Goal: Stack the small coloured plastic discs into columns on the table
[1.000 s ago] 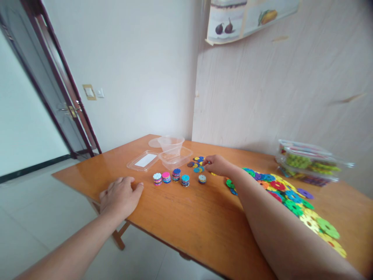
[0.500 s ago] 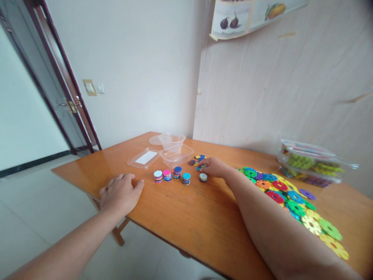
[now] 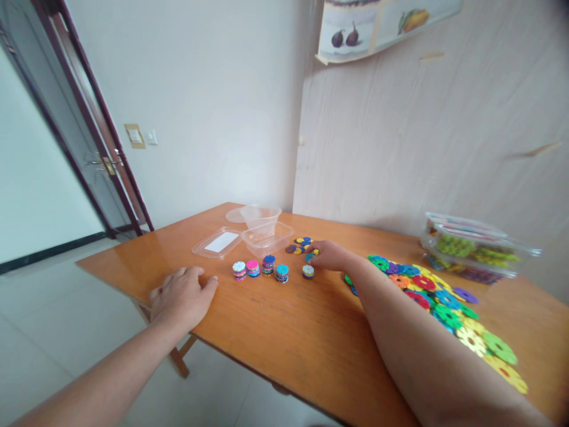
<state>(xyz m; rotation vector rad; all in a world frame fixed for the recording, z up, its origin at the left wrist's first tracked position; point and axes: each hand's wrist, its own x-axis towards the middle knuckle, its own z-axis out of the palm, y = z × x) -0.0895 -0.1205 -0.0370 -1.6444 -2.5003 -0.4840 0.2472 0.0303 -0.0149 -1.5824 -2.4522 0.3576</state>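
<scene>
My left hand rests palm down near the table's front edge, its fingers loosely spread and holding nothing. My right hand reaches across the table, its fingertips pinched down on a small teal notched disc. A short stack of discs topped in whitish grey stands just in front of those fingers. Further left stand other small stacks, topped in teal, dark blue, pink and white. Loose small discs lie beyond my right fingertips. The fingers partly hide what they hold.
Large flower-shaped discs spread under and beside my right forearm. Clear plastic tubs and a lid with a white label lie toward the back. A clear box of colourful pieces stands at the back right, by the wall.
My right hand has shifted slightly, and the teal disc at its fingertips has moved a little to the right. My left hand has stayed still. The view has turned slightly.
</scene>
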